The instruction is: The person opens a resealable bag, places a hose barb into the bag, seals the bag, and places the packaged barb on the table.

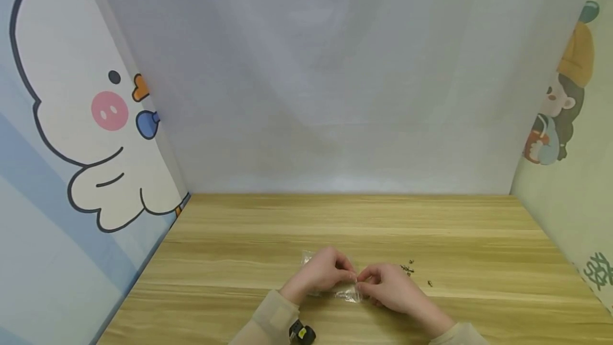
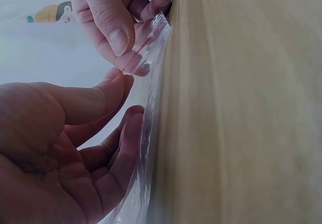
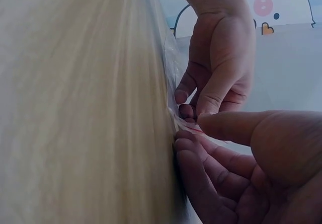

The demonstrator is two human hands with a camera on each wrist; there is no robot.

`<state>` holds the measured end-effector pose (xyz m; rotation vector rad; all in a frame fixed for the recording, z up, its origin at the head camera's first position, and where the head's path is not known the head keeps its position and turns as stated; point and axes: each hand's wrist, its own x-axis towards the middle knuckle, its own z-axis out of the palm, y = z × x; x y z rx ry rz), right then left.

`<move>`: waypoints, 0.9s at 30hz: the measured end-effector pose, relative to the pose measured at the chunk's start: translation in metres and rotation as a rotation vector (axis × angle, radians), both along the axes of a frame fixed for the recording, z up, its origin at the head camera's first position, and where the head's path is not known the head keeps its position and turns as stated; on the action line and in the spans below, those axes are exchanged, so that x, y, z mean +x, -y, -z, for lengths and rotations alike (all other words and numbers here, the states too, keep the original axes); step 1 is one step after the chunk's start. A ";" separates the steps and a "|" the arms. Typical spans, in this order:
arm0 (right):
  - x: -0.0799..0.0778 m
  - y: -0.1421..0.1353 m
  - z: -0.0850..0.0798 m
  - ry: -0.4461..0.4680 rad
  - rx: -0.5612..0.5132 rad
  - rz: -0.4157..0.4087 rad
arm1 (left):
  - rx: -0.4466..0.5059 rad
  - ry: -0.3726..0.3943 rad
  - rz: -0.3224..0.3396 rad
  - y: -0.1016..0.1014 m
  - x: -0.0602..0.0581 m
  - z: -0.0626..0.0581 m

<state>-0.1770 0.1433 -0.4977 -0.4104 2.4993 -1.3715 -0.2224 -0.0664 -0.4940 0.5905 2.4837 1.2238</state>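
Observation:
A clear plastic zip bag [image 1: 351, 295] with a red line along its seal [image 2: 145, 45] lies low over the wooden table under both hands. My left hand [image 1: 326, 270] pinches the bag's sealing edge between thumb and index finger, the other fingers loosely bent beside the film. Right next to it, my right hand [image 1: 392, 286] grips the same edge at the bag's corner, its thumb [image 3: 226, 125] pressed over the red line. The two hands' fingertips nearly meet there. Much of the bag is hidden beneath the left hand in the head view.
Several tiny dark pieces [image 1: 407, 269] lie on the table [image 1: 239, 238] just beyond the right hand, with one more piece [image 1: 430, 283] farther right. A small black object with a yellow mark [image 1: 303, 333] is beside the left sleeve. Printed cloth walls enclose the table's sides.

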 end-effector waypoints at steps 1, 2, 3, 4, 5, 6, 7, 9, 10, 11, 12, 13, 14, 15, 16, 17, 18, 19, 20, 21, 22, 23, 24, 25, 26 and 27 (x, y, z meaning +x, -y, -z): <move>0.000 0.000 0.000 0.001 0.000 0.001 | -0.001 0.001 0.000 0.000 0.000 0.000; 0.000 0.000 0.000 0.004 0.002 0.002 | 0.000 0.001 0.000 0.000 0.000 0.000; 0.000 0.000 0.000 0.007 0.001 0.003 | -0.001 0.001 0.000 0.000 0.000 0.000; 0.000 0.000 0.001 0.009 0.000 0.003 | 0.002 0.000 0.001 0.000 0.000 0.000; 0.000 0.000 0.000 0.012 -0.002 0.004 | 0.006 0.000 0.002 0.000 0.000 0.000; 0.000 0.000 0.000 0.013 -0.003 0.004 | 0.010 0.000 0.002 0.000 0.000 0.000; 0.000 0.000 0.000 0.013 -0.006 0.003 | 0.014 0.000 0.002 0.000 0.001 -0.001; 0.000 0.000 0.000 0.010 -0.009 0.001 | 0.021 0.000 0.000 0.001 0.001 -0.001; -0.001 0.000 0.001 0.008 -0.009 0.001 | 0.024 0.001 -0.001 0.001 0.001 -0.001; -0.001 0.000 0.001 0.006 -0.009 0.000 | 0.026 0.000 -0.001 0.001 0.002 -0.001; -0.001 0.000 0.001 0.005 -0.007 0.000 | 0.027 -0.003 -0.001 0.001 0.002 -0.001; -0.001 0.000 0.001 0.005 -0.006 0.001 | 0.027 -0.005 0.000 0.001 0.002 -0.001; -0.001 0.000 0.001 0.005 -0.004 0.003 | 0.026 -0.009 0.001 0.001 0.001 -0.001; -0.001 0.000 0.001 0.006 -0.001 0.005 | 0.026 -0.012 0.002 0.001 0.001 -0.001; -0.001 0.001 0.001 0.008 0.002 0.008 | 0.024 -0.015 0.004 0.001 0.001 -0.002; -0.001 0.001 0.001 0.009 0.004 0.010 | 0.022 -0.018 0.005 0.001 0.001 -0.002; -0.001 0.001 0.001 0.008 0.005 0.011 | 0.020 -0.021 0.006 0.001 0.001 -0.002; -0.001 0.001 0.001 0.008 0.005 0.012 | 0.018 -0.025 0.009 0.001 0.001 -0.001; -0.001 0.001 0.001 0.007 0.006 0.013 | 0.014 -0.028 0.011 0.001 0.001 -0.001; -0.002 0.001 0.001 0.006 0.005 0.012 | 0.011 -0.030 0.014 0.001 0.000 -0.001; -0.002 0.002 0.001 0.005 0.005 0.011 | 0.008 -0.031 0.016 0.001 0.000 -0.001; -0.002 0.002 0.001 0.002 0.006 0.008 | 0.004 -0.029 0.016 0.001 0.000 -0.001; -0.001 0.002 0.001 0.001 0.007 0.007 | -0.001 -0.026 0.016 0.002 0.000 0.000; -0.001 0.002 0.001 0.000 0.007 0.007 | -0.005 -0.023 0.015 0.001 -0.001 0.000; -0.002 0.002 0.001 -0.001 0.010 0.007 | -0.010 -0.021 0.013 0.001 -0.001 0.001; -0.002 0.003 0.002 -0.002 0.011 0.008 | -0.013 -0.016 0.012 0.002 -0.001 0.001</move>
